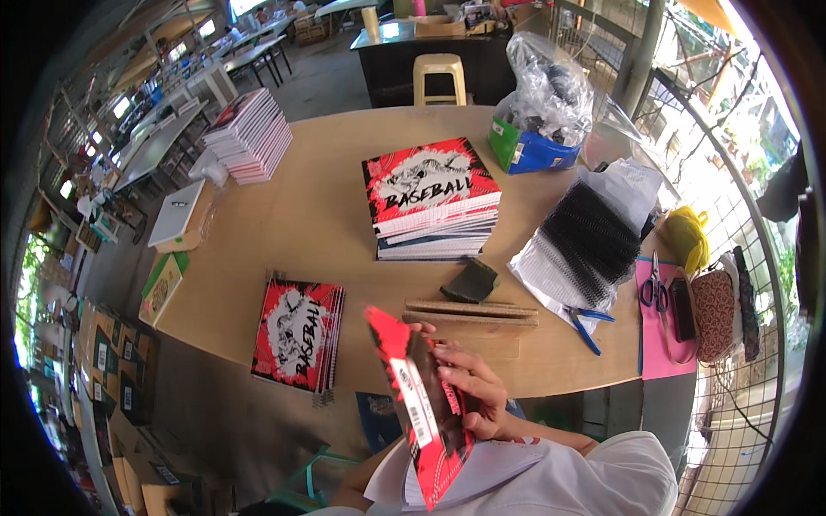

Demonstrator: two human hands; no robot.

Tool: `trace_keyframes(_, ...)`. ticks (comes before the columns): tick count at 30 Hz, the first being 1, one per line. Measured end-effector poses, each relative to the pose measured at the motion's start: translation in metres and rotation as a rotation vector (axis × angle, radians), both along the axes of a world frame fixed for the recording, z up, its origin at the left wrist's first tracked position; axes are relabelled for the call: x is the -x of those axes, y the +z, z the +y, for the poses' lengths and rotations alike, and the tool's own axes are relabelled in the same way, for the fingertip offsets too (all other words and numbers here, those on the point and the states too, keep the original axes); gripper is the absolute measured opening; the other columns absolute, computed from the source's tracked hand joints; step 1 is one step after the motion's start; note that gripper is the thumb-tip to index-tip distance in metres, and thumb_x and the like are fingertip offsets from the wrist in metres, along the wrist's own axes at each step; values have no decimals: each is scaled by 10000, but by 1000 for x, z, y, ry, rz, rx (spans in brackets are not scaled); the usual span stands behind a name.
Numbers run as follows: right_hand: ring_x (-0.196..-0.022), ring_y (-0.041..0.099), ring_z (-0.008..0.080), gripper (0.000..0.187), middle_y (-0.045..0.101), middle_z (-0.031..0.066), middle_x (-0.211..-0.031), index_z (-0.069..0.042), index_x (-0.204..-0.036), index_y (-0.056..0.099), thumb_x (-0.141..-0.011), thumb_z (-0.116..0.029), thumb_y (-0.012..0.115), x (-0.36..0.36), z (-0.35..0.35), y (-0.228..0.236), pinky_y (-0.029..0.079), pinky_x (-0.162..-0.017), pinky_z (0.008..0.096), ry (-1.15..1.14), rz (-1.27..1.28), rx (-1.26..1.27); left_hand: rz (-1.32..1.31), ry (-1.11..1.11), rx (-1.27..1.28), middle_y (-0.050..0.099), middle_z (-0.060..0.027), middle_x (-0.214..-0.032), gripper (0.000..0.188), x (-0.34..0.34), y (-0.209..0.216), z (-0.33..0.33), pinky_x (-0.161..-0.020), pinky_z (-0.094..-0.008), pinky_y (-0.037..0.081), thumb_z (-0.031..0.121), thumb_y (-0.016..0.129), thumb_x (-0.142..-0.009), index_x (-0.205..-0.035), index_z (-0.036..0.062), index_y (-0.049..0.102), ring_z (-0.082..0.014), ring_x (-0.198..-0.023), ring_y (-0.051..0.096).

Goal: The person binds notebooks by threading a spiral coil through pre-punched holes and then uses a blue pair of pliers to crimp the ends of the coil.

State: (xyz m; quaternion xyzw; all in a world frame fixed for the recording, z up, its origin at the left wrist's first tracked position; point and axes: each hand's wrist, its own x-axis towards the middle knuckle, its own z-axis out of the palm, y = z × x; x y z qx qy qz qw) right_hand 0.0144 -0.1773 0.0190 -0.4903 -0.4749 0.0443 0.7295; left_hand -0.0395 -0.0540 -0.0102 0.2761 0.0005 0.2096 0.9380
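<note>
A red-and-black covered notebook [422, 404] stands tilted off the tabletop's [344, 172] near edge, the right hand's [473, 387] fingers clasping its cover; the left hand is hidden.

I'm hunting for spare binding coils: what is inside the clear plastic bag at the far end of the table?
The clear plastic bag stands in a blue and green box. Dark, blurred pieces show through the crinkled plastic; their kind cannot be told. Loose black coils lie nearer, on white plastic.

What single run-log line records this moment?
right hand: holds notebook | left hand: hidden | table: notebook stacks, black coils, scissors, pliers
</note>
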Motion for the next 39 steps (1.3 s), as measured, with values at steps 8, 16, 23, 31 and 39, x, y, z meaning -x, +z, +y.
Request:
trace_keyframes(8, -1543, 196, 380, 812, 248, 186, -1663, -58, -1522, 452, -970, -652, 499, 6, -21, -15, 145, -1240, 526, 1006, 278, 199, -120, -270, 146, 506, -192, -1320, 605, 104, -113, 49, -867, -463, 580, 478, 481, -1039, -1485, 84, 376, -343, -1133, 590)
trace_keyframes(16, -1548, 174, 376, 984, 197, 154, -1680, -89, -1567, 303, -876, -773, 455, 0, -44, -24, 144, -1242, 535, 1154, 396, 298, 333, 666, -1079, 449, -158, -1521, 964, 127, 109, 58, -1167, -485, 312, 733, 599, -866, -1479, 17, 395, -320, -1366, 473)
trace_keyframes(23, -1552, 155, 372, 1141, 153, 125, -1695, -116, -1606, 173, -793, -879, 417, 5, -47, -35, 143, -1244, 543, 1035, 680, 174, 340, -240, -2103, 639, -233, -1238, 812, 64, 243, 24, -859, -386, 544, 479, 818, -814, -1365, -39, 522, -282, -1052, 681)
trace_keyframes(31, -1545, 179, 369, 1458, 165, 130, -1694, -88, -1632, 140, -563, -1034, 438, -33, -46, 5, 167, -1237, 570, 1166, 1195, -437, 365, 155, -1558, 704, -94, -1170, 453, 35, 214, 130, -877, -351, 568, 18, 763, -844, -1275, 0, 627, -192, -1033, 686)
trace_keyframes(39, -993, 660, 119, 362, 715, 69, -1139, 42, -1260, 615, -923, -35, 721, -239, 79, 171, 535, -903, 298, -31, 0, -20, -29, 388, -868, 700, -36, -1124, 304, -120, 184, 199, -887, -311, 535, 28, 725, -926, -1216, 0, 641, -119, -986, 660)
